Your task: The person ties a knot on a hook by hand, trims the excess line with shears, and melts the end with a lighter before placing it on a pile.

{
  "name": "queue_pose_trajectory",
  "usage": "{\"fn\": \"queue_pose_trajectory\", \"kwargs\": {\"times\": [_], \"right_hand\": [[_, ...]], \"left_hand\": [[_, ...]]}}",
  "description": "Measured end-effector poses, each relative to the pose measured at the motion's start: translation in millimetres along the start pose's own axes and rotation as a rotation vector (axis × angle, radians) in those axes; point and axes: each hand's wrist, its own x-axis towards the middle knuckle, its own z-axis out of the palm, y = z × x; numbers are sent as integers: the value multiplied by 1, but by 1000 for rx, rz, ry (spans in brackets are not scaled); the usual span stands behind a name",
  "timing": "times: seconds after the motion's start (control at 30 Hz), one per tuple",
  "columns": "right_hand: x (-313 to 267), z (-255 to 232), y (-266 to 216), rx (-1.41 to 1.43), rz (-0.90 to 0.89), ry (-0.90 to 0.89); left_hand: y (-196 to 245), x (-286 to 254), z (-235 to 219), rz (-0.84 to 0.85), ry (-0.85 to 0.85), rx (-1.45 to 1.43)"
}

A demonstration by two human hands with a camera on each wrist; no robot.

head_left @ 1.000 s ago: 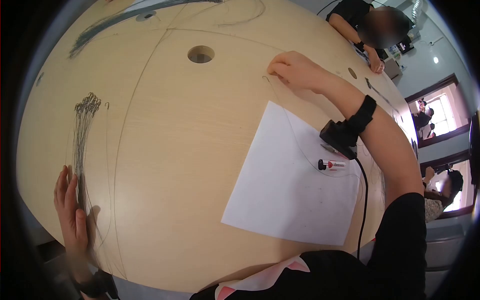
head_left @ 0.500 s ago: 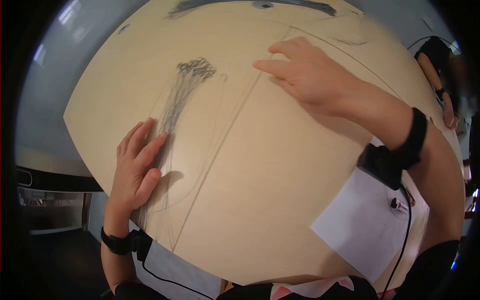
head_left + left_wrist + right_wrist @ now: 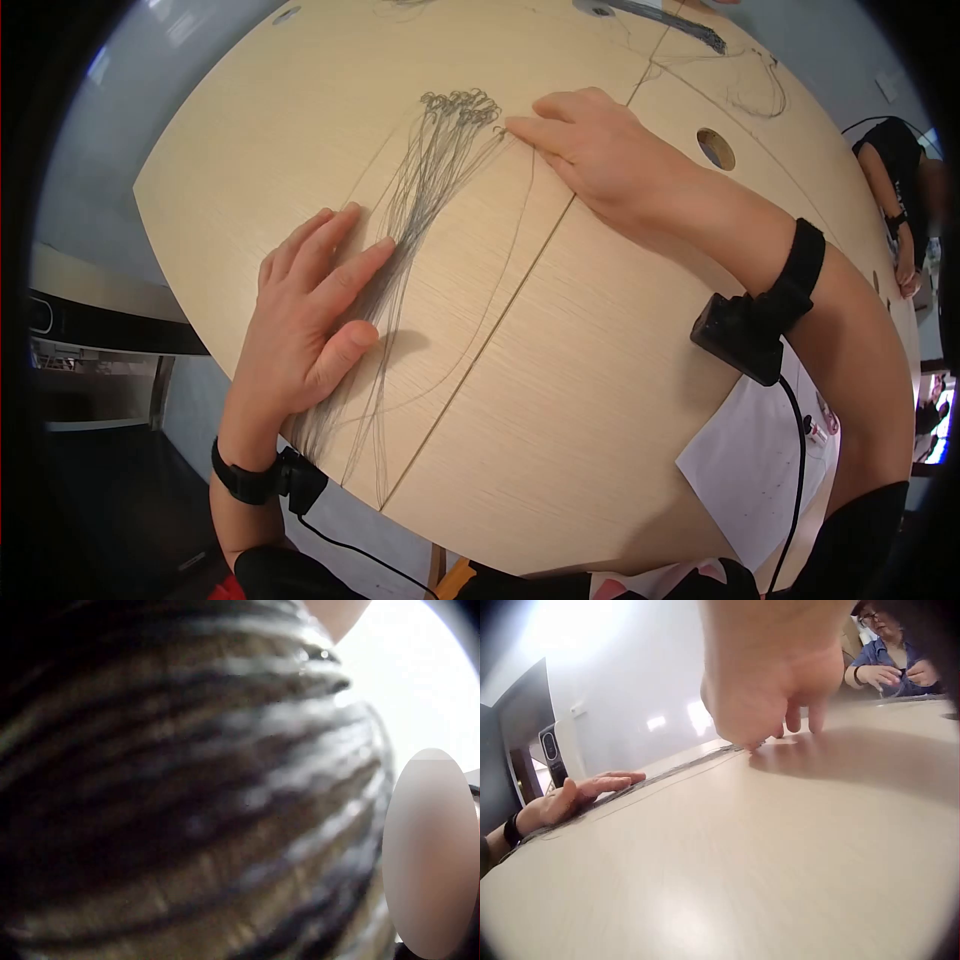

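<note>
A bundle of thin dark wires [image 3: 432, 185] with hooked ends [image 3: 462, 106] lies on the wooden table [image 3: 560, 400]. My left hand [image 3: 315, 310] rests across the bundle's lower part, fingers spread and nearly straight. Beside the hooked ends, my right hand [image 3: 600, 150] touches the table with its fingertips, index finger extended next to one small hook [image 3: 500, 131]. In the right wrist view the right hand [image 3: 772, 682] is over the table, its fingertips down at the wires' end, while the left hand [image 3: 577, 799] lies flat. Blurred dark strands [image 3: 225, 787] fill the left wrist view.
White paper [image 3: 745, 460] and a small marker [image 3: 815, 430] lie at the right under my forearm. A round hole [image 3: 716, 149] is in the table, and another dark bundle [image 3: 680, 25] lies at the far side. Other people sit around the table.
The head view has swung left. My right hand has moved from beside the paper to the hooked ends of the bundle. My left hand remains on the wires.
</note>
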Motion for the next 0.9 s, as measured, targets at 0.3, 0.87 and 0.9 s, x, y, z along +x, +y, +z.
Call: {"fn": "queue_pose_trajectory", "kwargs": {"times": [0.3, 0.87, 0.9], "right_hand": [[5, -1, 1, 133, -28, 34], [6, 2, 11, 227, -1, 133], [8, 3, 9, 228, -1, 133]], "left_hand": [[1, 0, 1, -7, 8, -1], [3, -1, -1, -35, -30, -9], [2, -2, 0, -36, -31, -9]]}}
